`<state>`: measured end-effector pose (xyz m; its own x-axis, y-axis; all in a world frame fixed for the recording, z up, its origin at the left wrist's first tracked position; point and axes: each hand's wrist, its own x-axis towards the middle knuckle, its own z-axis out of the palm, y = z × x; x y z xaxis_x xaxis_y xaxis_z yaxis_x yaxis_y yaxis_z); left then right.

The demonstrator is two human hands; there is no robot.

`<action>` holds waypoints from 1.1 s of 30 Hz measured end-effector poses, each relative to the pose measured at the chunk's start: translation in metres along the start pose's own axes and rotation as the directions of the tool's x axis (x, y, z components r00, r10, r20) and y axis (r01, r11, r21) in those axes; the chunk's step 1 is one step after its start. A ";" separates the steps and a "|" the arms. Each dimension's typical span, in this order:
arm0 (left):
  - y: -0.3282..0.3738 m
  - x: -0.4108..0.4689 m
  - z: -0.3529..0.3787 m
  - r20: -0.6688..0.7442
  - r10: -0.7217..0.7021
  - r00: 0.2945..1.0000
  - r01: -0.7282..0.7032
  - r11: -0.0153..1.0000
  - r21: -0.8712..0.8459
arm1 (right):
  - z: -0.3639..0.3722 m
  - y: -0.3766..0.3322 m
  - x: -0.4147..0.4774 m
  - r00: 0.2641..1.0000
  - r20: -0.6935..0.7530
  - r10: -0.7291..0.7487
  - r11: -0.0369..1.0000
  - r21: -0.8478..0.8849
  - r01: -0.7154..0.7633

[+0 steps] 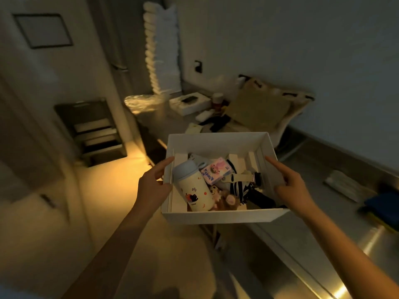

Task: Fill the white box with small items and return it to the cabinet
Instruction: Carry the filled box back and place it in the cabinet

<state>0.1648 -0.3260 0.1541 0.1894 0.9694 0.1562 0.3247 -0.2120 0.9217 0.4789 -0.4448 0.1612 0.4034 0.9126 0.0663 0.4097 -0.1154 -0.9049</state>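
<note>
Steel counter (323, 244), long, along the right wall; tan tote bag (259, 111) lying at its far end. White box (226, 215), open-topped, held up over the counter's near edge between two hands. Left hand (154, 186) grasping the left wall, thumb hooked over the rim, forefinger straight along the outside; right hand (291, 186) likewise on the right wall. Contents: cream bottle (194, 188) with stickers, lying tilted at left; striped cloth (239, 186); pink tissue packet (216, 172); brown plush toy (224, 198), possibly a bear, blurred.
</note>
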 end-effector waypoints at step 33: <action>-0.100 -0.156 -0.117 -0.575 -0.281 0.769 0.364 0.931 0.032 | 0.212 -0.013 0.054 0.701 0.677 -0.225 0.973 0.189 0.130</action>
<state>-0.0051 -0.4412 0.0793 -0.4780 0.8759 0.0653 0.4004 0.1511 0.9038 0.3213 -0.3111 0.0871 -0.3633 0.9310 -0.0345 0.2961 0.0803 -0.9518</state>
